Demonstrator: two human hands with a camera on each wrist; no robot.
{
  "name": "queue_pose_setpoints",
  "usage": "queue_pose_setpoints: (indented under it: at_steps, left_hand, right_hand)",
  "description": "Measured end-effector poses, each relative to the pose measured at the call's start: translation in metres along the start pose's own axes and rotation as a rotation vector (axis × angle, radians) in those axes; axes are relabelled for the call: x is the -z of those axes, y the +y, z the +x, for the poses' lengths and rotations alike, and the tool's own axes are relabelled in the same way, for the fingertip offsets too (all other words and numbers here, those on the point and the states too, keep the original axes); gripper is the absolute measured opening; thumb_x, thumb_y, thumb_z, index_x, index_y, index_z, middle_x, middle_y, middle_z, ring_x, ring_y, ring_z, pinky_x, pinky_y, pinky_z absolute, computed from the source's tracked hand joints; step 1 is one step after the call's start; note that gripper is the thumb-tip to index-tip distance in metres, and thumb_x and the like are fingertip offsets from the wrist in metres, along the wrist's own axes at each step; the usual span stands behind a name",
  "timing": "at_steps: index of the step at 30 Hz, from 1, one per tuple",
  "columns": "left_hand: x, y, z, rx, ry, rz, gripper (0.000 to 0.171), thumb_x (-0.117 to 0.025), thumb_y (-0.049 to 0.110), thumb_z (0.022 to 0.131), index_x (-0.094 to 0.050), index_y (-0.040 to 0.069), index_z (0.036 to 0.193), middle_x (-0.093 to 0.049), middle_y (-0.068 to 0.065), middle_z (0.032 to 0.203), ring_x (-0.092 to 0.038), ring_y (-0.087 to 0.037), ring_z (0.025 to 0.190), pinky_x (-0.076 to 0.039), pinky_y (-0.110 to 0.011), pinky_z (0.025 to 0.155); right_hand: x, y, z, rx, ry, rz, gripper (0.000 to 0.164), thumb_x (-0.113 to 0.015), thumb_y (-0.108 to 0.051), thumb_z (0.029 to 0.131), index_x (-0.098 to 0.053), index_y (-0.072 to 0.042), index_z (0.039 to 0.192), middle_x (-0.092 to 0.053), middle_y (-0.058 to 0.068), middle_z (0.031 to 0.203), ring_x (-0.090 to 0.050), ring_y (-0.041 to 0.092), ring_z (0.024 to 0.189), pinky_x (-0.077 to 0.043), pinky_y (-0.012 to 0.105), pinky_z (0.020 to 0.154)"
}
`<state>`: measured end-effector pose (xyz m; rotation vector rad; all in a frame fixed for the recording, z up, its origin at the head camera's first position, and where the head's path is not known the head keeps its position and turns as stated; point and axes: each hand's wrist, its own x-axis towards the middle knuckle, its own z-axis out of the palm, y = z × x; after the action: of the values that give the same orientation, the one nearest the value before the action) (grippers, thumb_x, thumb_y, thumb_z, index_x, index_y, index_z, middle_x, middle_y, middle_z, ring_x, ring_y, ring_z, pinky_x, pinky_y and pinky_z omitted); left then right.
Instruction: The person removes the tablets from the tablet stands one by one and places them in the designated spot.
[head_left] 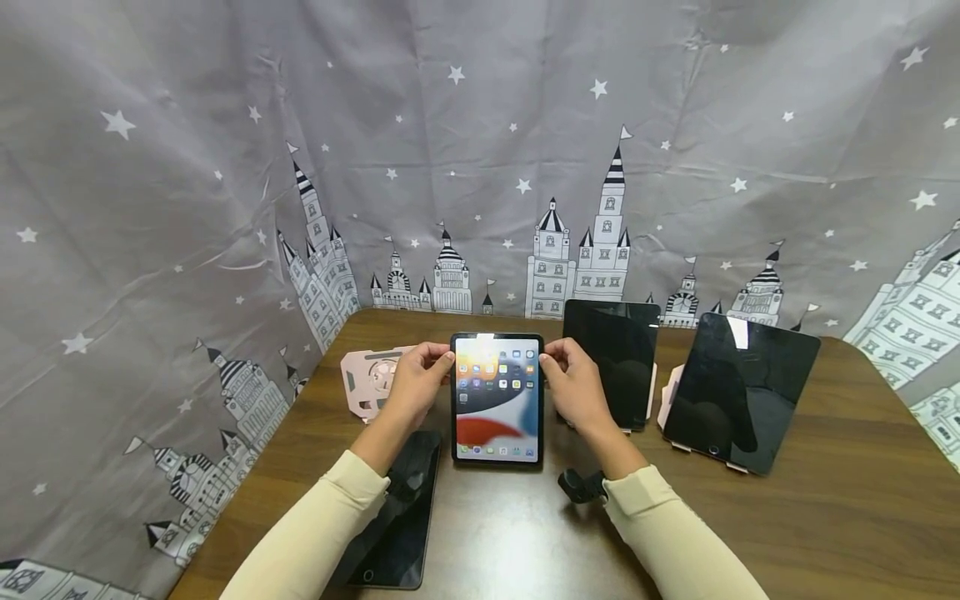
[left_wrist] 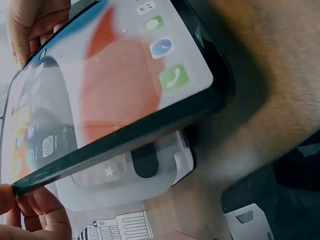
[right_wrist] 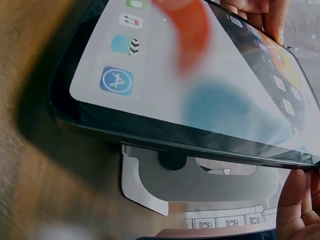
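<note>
A lit tablet (head_left: 498,400) with app icons on its screen is held upright and leaning back at the middle of the table. My left hand (head_left: 416,383) pinches its upper left edge between thumb and fingers. On the opposite edge, my right hand (head_left: 576,387) pinches it the same way. Behind the tablet is a pale metal tablet stand (right_wrist: 220,187) with a bent front lip and cutouts, seen in both wrist views and hidden in the head view. Whether the tablet's weight rests on this stand, I cannot tell.
A pink stand (head_left: 365,379) stands at the back left. One dark tablet (head_left: 397,525) lies flat under my left forearm. Two more dark tablets, one at the back (head_left: 622,358) and another farther right (head_left: 738,392), lean on stands. A grey printed curtain (head_left: 480,125) hangs behind the table.
</note>
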<state>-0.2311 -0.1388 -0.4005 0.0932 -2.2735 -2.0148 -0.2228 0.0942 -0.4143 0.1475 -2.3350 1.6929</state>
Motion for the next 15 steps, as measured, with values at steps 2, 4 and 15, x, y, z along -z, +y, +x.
queue_pose_setpoints:
  at_steps: [2,4,15]
  left_hand:
    - [0.002,0.000,-0.003,0.014,-0.005,0.017,0.015,-0.063,0.005,0.096,-0.065,-0.004,0.108,-0.062,-0.012,0.099,-0.058,-0.018,0.083,-0.055,-0.040,0.079]
    - [0.005,-0.001,-0.006,0.028,-0.018,0.037,0.015,-0.063,0.006,0.096,-0.064,-0.003,0.108,-0.061,-0.013,0.099,-0.057,-0.018,0.082,-0.055,-0.044,0.081]
    - [0.025,-0.006,-0.023,0.082,-0.091,0.115,0.019,-0.059,0.008,0.099,-0.061,-0.003,0.114,-0.059,-0.013,0.099,-0.058,-0.021,0.078,-0.052,-0.029,0.066]
  right_hand:
    - [-0.001,0.001,-0.003,-0.020,-0.018,0.003,0.011,-0.058,-0.009,0.099,-0.060,-0.001,0.107,-0.060,0.012,0.088,-0.060,0.027,0.073,-0.054,0.030,0.062]
    - [-0.002,0.002,-0.006,-0.033,-0.040,0.016,0.012,-0.057,-0.009,0.100,-0.059,-0.001,0.107,-0.060,0.013,0.090,-0.061,0.030,0.075,-0.054,0.030,0.063]
    - [-0.013,0.005,-0.023,-0.093,-0.082,0.095,0.009,-0.058,-0.005,0.098,-0.059,0.002,0.104,-0.060,0.012,0.086,-0.059,0.023,0.066,-0.054,0.031,0.059]
